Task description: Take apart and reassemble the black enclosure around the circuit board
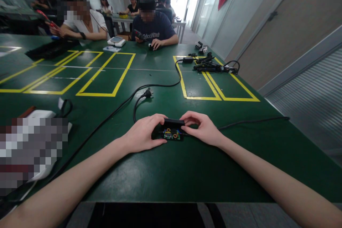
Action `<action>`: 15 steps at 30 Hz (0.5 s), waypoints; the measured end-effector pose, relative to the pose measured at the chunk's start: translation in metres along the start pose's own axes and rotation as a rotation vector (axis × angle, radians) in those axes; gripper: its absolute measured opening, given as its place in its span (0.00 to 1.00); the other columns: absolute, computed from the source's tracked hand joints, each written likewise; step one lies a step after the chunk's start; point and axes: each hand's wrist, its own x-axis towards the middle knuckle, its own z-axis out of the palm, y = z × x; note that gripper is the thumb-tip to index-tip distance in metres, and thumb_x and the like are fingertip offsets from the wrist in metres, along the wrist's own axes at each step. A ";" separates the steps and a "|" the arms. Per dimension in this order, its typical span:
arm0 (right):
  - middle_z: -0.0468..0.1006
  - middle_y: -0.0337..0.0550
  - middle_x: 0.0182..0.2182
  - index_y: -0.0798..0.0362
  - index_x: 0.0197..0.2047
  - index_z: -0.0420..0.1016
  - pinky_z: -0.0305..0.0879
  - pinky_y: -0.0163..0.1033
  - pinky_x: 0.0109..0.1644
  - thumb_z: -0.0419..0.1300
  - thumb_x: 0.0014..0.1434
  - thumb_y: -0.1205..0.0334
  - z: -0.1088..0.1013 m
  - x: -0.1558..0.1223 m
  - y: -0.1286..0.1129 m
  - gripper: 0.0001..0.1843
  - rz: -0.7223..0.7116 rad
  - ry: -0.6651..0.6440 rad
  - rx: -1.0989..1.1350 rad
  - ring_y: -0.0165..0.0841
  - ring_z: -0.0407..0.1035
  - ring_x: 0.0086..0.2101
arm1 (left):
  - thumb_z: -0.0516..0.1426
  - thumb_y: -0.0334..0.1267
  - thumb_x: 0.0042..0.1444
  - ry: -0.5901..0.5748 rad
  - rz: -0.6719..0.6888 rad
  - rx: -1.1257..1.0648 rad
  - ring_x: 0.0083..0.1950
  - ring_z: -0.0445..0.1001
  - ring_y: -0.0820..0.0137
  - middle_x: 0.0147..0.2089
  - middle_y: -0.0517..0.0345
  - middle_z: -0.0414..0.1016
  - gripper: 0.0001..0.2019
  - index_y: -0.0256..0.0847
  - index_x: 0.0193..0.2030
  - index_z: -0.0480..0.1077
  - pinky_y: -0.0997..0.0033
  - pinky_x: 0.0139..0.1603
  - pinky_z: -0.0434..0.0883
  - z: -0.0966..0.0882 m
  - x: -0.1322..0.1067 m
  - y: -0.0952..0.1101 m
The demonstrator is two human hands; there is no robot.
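Observation:
Just above the green table, a small green circuit board (pixel 172 135) with copper coils sits exposed in the lower half of a black power adapter. A black adapter cover (pixel 174 122) is tilted up behind the board, its long side across the view. My left hand (pixel 145 132) grips the cover's left end with its fingers, and the thumb lies by the board's near left corner. My right hand (pixel 200 127) pinches the right end of the cover between thumb and fingers. Beyond my left hand lies a black plug (pixel 147 93) on a short cord.
A long black cable (pixel 120 106) crosses the table diagonally. Yellow tape frames (pixel 203 98) mark the tabletop, with a bundle of black adapters and cables (pixel 211 65) at the back right. At the left is a blurred-out object (pixel 32 149). People (pixel 155 25) sit across the table.

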 end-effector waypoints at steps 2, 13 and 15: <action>0.84 0.43 0.38 0.53 0.41 0.78 0.83 0.44 0.47 0.67 0.57 0.61 0.001 0.000 0.000 0.08 -0.034 0.006 -0.015 0.36 0.81 0.38 | 0.70 0.38 0.54 0.004 -0.022 -0.021 0.55 0.81 0.57 0.60 0.48 0.78 0.23 0.44 0.50 0.63 0.56 0.53 0.78 0.000 0.000 0.001; 0.83 0.43 0.38 0.53 0.41 0.79 0.84 0.43 0.46 0.67 0.58 0.62 0.000 0.000 0.006 0.07 -0.047 0.029 -0.032 0.36 0.81 0.39 | 0.70 0.38 0.53 -0.006 -0.103 -0.054 0.52 0.82 0.58 0.56 0.51 0.80 0.28 0.44 0.57 0.65 0.58 0.51 0.79 0.001 0.000 0.003; 0.82 0.43 0.37 0.52 0.41 0.79 0.84 0.43 0.46 0.67 0.58 0.62 0.000 0.000 0.007 0.07 -0.042 0.021 -0.031 0.36 0.81 0.39 | 0.70 0.37 0.53 -0.005 -0.104 -0.058 0.52 0.82 0.58 0.56 0.51 0.80 0.27 0.45 0.57 0.65 0.59 0.51 0.78 0.000 0.000 0.003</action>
